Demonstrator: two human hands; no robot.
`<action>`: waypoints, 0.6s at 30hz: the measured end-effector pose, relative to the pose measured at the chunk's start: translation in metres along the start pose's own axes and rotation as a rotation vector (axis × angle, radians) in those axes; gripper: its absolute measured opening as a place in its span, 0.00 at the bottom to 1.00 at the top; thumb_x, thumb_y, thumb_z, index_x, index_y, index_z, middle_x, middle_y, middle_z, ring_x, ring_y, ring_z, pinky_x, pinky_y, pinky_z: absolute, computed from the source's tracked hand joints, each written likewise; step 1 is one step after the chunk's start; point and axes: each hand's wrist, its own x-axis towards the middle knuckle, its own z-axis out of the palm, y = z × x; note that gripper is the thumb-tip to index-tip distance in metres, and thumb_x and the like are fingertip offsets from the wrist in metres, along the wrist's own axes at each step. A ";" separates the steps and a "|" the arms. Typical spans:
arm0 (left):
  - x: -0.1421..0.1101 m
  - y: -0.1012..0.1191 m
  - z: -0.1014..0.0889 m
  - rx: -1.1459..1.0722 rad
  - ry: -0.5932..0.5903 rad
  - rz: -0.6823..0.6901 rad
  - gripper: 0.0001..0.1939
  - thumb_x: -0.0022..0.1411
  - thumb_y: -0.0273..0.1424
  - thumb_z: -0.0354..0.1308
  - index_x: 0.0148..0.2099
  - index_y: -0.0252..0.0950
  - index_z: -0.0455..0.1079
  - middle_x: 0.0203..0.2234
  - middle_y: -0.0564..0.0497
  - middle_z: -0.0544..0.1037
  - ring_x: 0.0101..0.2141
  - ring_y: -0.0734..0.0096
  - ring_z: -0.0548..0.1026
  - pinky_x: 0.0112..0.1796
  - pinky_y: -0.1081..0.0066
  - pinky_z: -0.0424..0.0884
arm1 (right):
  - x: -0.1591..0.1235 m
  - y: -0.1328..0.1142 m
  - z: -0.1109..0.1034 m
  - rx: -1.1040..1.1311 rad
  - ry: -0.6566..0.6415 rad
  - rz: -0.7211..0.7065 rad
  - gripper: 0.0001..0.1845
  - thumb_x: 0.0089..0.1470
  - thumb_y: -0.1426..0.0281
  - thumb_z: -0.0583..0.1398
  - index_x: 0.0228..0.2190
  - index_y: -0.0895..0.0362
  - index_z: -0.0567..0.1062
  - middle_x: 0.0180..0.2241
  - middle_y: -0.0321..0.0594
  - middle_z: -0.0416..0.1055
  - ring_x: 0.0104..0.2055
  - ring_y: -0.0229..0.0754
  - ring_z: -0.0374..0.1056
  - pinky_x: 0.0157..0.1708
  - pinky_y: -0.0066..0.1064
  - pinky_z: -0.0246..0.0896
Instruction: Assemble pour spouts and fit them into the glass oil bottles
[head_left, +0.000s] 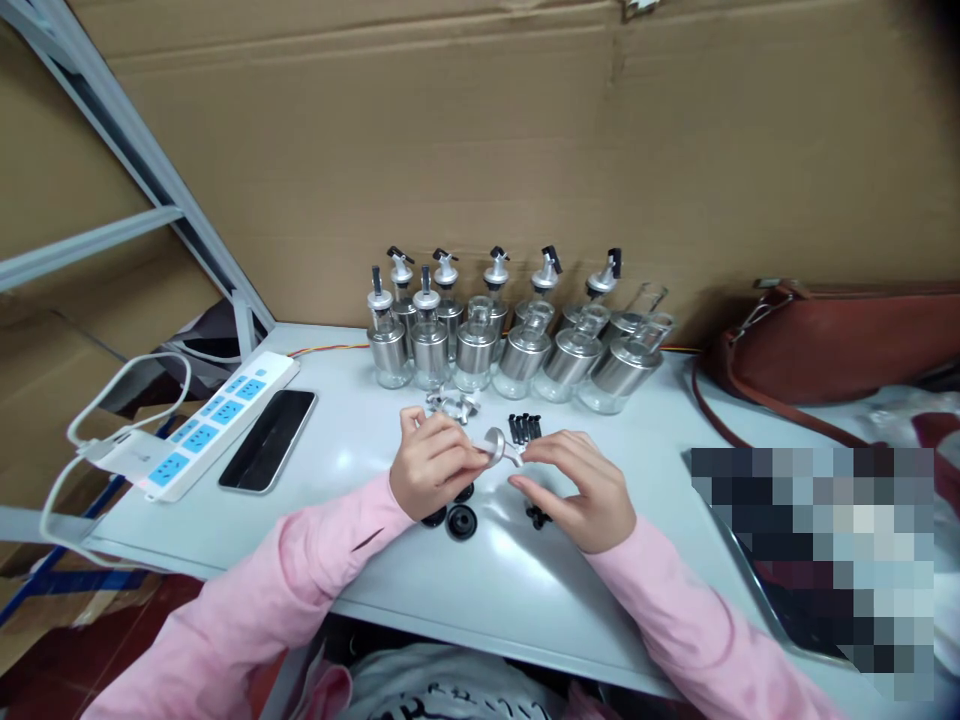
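Observation:
Over the white table (360, 420), my left hand (435, 462) is closed round a small silver metal pourer cap (496, 445). My right hand (581, 488) pinches the spout end of that same cap with thumb and forefinger. Both sleeves are pink. Just behind the hands lie loose silver caps (454, 404) and a bunch of small black stoppers (524, 427). Black rubber rings (461, 521) and another small black part (537, 516) lie under and between the hands. Several glass bottles with steel collars (517, 345) stand in two rows at the back, some fitted with pourers.
A white power strip with blue sockets (206, 420) and a black phone (268, 439) lie at the left. A brown leather bag (832, 340) sits at the right by the cardboard wall (525, 150). A grey metal shelf frame (135, 170) rises at the left.

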 end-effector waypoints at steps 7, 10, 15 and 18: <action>-0.001 0.000 -0.001 0.037 -0.029 0.081 0.08 0.63 0.31 0.52 0.32 0.39 0.69 0.22 0.57 0.77 0.29 0.74 0.71 0.35 0.65 0.54 | -0.003 -0.001 0.002 -0.039 0.030 0.005 0.02 0.48 0.72 0.61 0.28 0.55 0.71 0.24 0.39 0.73 0.27 0.42 0.67 0.28 0.36 0.59; -0.001 -0.003 -0.002 0.026 -0.065 0.137 0.03 0.60 0.30 0.56 0.36 0.37 0.69 0.26 0.55 0.78 0.31 0.73 0.71 0.35 0.69 0.59 | -0.003 0.001 0.001 -0.049 0.048 0.049 0.01 0.50 0.73 0.60 0.28 0.55 0.71 0.25 0.39 0.72 0.28 0.41 0.68 0.28 0.35 0.61; -0.001 -0.008 -0.002 -0.050 -0.074 0.137 0.11 0.61 0.38 0.53 0.33 0.34 0.66 0.26 0.52 0.77 0.31 0.72 0.70 0.34 0.71 0.62 | -0.001 0.006 -0.003 -0.048 0.058 0.124 0.03 0.53 0.75 0.57 0.31 0.57 0.71 0.27 0.41 0.72 0.30 0.40 0.68 0.29 0.32 0.63; -0.002 -0.010 0.001 -0.007 -0.106 0.093 0.22 0.58 0.50 0.49 0.33 0.33 0.64 0.24 0.51 0.75 0.30 0.71 0.70 0.33 0.70 0.60 | -0.003 0.010 -0.002 -0.052 0.032 0.078 0.03 0.53 0.75 0.58 0.32 0.57 0.71 0.27 0.41 0.72 0.31 0.41 0.68 0.30 0.33 0.63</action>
